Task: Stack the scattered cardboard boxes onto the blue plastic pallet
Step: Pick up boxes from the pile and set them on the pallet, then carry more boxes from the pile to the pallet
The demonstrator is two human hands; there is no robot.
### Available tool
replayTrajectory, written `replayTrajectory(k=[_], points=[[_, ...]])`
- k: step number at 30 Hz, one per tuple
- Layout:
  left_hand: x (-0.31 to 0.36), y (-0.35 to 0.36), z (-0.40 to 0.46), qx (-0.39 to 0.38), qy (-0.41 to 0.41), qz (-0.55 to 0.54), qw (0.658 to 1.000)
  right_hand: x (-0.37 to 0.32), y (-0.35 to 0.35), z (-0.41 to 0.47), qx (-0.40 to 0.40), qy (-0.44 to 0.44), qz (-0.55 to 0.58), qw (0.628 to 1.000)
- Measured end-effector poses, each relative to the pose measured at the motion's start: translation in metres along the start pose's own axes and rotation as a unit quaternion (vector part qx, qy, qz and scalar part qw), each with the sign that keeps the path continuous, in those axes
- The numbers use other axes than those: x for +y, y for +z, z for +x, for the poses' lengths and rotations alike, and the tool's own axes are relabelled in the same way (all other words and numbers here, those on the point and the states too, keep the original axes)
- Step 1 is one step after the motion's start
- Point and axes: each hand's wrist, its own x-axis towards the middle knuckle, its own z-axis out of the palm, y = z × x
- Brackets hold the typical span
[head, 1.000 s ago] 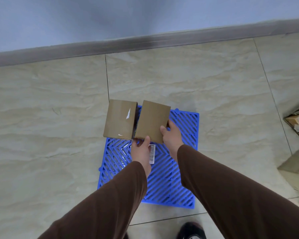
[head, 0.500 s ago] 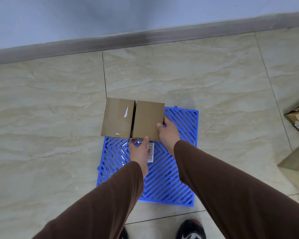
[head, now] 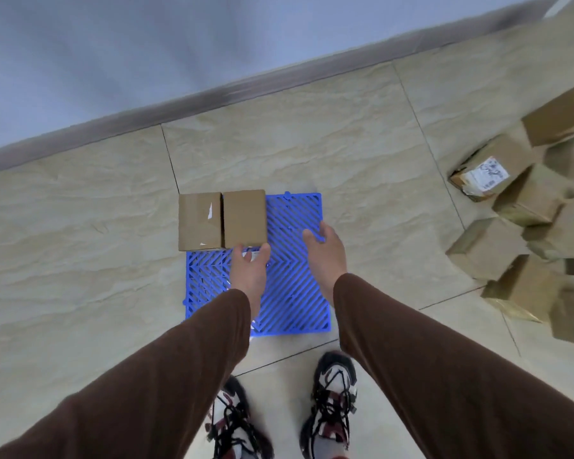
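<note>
The right hand has come off the second box since a moment ago and now hangs over the bare slats of the pallet, fingers loosely spread, holding nothing. The box, tilted a second ago, now sits flat on the pallet's far left part, pressed against the first box, the two side by side in a row. So this placement looks finished, or nearly so.

The left hand stays at the second box's near edge, thumb and fingertips touching its lower front face in a narrow pinch; whether it still grips or only steadies I cannot tell.

The view has swung right, showing a heap of boxes on the floor, well apart from the pallet; most of the task is left.
</note>
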Motion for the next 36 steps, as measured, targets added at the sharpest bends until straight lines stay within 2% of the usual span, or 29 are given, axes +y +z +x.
replayTrajectory(k=[6,11,18,24,31,36], points=[[0.023,0.059,-0.102,-0.039,0.07,0.118,0.99,0.003,-0.125,-0.09,0.078,0.013,0.074,0.994],[0.018,0.138,-0.173,-0.118,0.086,0.119,0.982,0.033,-0.233,-0.12,0.134,0.044,0.127,0.982],[-0.028,0.256,-0.246,-0.102,0.134,0.208,0.963,0.098,-0.386,-0.135,0.146,0.081,0.177,0.97],[-0.053,0.351,-0.28,-0.116,0.131,0.222,0.959,0.123,-0.49,-0.119,0.163,0.085,0.166,0.969],[-0.049,0.459,-0.28,-0.155,0.12,0.235,0.952,0.122,-0.557,-0.071,0.168,0.093,0.147,0.97],[-0.038,0.525,-0.27,-0.155,0.124,0.255,0.946,0.113,-0.607,-0.023,0.184,0.116,0.161,0.963]])
